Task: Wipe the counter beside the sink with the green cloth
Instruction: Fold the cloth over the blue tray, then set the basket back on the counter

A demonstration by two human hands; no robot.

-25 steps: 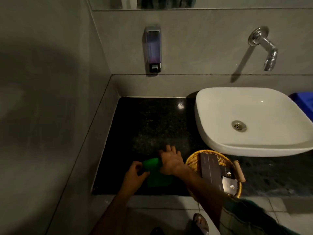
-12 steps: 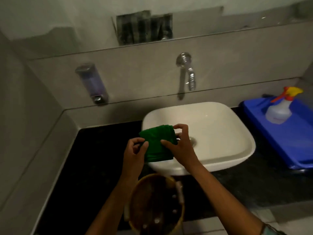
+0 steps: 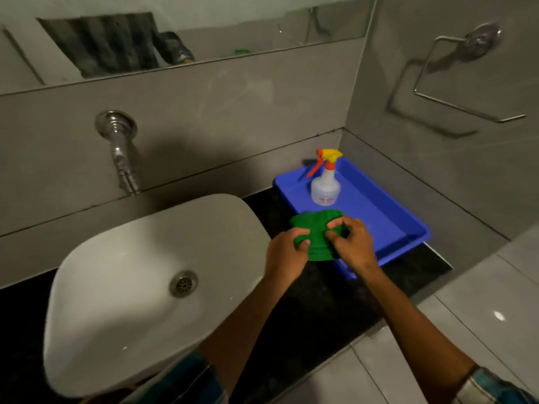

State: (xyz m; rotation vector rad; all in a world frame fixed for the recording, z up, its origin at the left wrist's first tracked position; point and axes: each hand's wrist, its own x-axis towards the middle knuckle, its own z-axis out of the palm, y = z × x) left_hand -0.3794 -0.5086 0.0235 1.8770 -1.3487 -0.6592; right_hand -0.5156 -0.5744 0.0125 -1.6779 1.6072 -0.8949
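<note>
A folded green cloth (image 3: 316,233) is held up in the air between both hands, to the right of the white sink (image 3: 125,287). My left hand (image 3: 287,253) pinches its left edge. My right hand (image 3: 353,243) grips its right side, fingers curled into the fabric. The cloth hangs over the black counter (image 3: 315,301) and the near left edge of a blue tray (image 3: 388,217). Part of the cloth's lower right is hidden behind my right hand.
A spray bottle (image 3: 325,182) with a red and yellow trigger stands in the blue tray. A chrome tap (image 3: 121,153) juts from the back wall above the sink. A towel ring (image 3: 466,80) hangs on the right wall. The counter ends at the right wall.
Both hands lifted the cloth off the counter left of the sink and carried it rightward across the basin to the tray side. The view turned right with them.
</note>
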